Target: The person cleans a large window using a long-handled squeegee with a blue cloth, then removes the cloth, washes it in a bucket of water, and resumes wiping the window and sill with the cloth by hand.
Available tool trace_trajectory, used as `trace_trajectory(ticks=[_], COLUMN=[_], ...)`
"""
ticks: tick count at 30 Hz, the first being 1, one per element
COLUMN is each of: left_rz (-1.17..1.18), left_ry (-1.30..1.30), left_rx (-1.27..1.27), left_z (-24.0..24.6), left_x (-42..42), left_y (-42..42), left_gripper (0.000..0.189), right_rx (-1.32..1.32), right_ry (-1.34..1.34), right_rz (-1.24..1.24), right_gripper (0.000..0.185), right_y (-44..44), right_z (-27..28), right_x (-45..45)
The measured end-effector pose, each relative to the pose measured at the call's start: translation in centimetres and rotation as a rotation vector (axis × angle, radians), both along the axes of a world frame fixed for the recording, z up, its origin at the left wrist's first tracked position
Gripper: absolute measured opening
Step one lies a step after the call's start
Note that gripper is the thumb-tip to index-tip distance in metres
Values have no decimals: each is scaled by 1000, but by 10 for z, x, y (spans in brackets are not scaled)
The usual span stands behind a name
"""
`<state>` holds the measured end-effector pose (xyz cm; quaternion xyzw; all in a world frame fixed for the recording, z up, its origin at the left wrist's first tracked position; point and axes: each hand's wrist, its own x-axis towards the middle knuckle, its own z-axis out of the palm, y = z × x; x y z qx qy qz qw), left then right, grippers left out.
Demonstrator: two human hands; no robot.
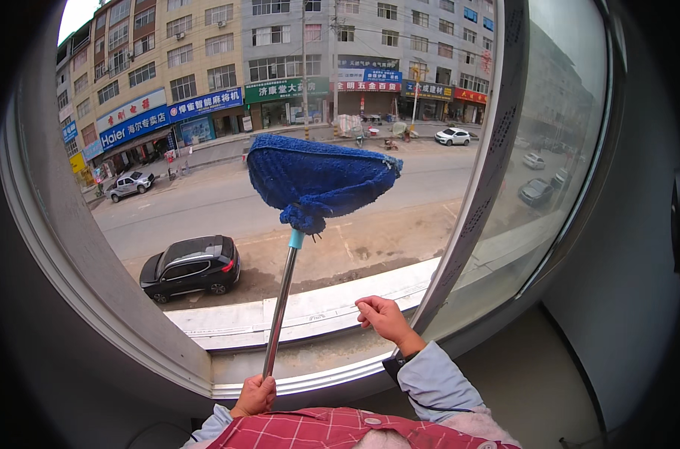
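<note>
My left hand is closed around the metal pole of a mop, low on its shaft. At the pole's top, past a light blue collar, a blue cloth-covered triangular mop head is held up in the window opening. My right hand is raised over the sill near the sliding window's frame, apart from the pole. Its thumb and fingertips are close together; a small pale bit shows at the tips, too small to name.
A white-framed sliding window pane stands at the right, its frame upright beside my right hand. The window track and outer ledge run below. Outside lie a street, a black car and shopfronts.
</note>
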<state>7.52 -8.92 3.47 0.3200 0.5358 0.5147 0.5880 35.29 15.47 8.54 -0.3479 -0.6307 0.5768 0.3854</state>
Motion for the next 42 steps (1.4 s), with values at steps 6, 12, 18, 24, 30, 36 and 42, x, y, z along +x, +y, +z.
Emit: trace_trajectory(ticks=[6, 12, 18, 24, 30, 36, 42], left_rz=[-128, -275, -296, -311, -23, -5, -160], left_ry=[-94, -152, -104, 8, 169, 127, -129], left_rx=[-46, -12, -42, -116, -125, -88, -135], left_z=[18, 18, 26, 55, 43, 29, 45], left_x=[-18, -38, -50, -61, -34, -47, -79], left_y=[-8, -8, -4, 2, 36, 39, 23], left_gripper=[36, 34, 32, 30, 23, 27, 34], right_rx=[-86, -84, -332, -224, -27, -41, -75], right_ry=[135, 225, 416, 315, 34, 119, 167], right_rz=[0, -62, 191, 84, -111, -19, -123], right_gripper=[36, 64, 34, 22, 34, 62, 41], right_y=[4, 38, 51, 45, 32, 9, 12], right_z=[43, 66, 85, 102, 85, 80, 86], right_x=[-45, -90, -132, -161, -179, -183, -163])
